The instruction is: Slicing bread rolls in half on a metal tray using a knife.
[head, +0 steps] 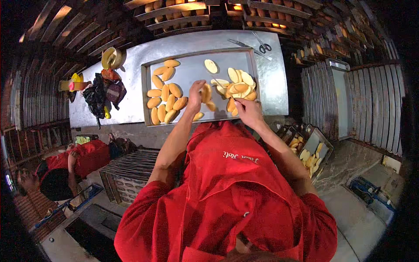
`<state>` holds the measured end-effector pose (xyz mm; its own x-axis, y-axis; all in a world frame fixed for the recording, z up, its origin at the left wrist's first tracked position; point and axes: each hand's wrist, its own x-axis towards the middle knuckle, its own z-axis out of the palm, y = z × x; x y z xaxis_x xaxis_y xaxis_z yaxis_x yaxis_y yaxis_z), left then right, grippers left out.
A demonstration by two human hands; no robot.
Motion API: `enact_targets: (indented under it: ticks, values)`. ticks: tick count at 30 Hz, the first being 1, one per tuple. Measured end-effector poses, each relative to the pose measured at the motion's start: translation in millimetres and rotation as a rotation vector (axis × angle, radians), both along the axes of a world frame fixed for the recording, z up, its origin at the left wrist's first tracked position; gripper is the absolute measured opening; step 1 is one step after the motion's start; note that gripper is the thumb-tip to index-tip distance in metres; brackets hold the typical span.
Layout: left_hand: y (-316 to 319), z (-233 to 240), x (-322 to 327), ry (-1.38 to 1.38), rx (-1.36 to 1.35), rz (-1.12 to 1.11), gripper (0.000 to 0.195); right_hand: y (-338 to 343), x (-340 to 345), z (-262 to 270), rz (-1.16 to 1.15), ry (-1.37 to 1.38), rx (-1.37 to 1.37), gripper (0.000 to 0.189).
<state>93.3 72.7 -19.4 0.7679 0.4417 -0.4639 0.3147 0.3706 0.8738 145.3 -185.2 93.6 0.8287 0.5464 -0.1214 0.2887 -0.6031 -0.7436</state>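
A shallow metal tray lies on the metal-topped table before me. Whole oblong bread rolls fill its left side. On its right is a heap of bread pieces, several with pale cut faces upward. One cut half lies apart near the far rim. My left hand rests against a bread roll mid-tray; its thumb is hidden, so its grip is unclear. My right hand grips a thin-bladed knife, its blade pointing toward the far left over the cut pieces.
Scissors and a flat metal blade lie at the table's far right. A yellowish cup and a dark plastic bag sit at its left. Bread-filled racks stand behind. A person in red is at lower left.
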Motion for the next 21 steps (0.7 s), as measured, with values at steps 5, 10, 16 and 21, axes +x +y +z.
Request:
enact_targets:
  ticks: [5,10,16,21]
  values:
    - [-58,-13,16,0.141,0.527,-0.543,0.048,-10,2,-4,-0.105,0.072,0.087,0.035]
    - [-50,-52,-18,0.149,1.173,-0.414,0.056,-40,4,14,-0.207,0.166,0.086,0.033]
    - [-24,21,-23,0.371,0.409,0.049,0.045,-65,-5,7,-0.209,0.171,0.048,0.035]
    - [-36,27,-5,0.041,-0.443,0.459,0.035,-39,-14,32,-0.016,0.329,0.116,0.036]
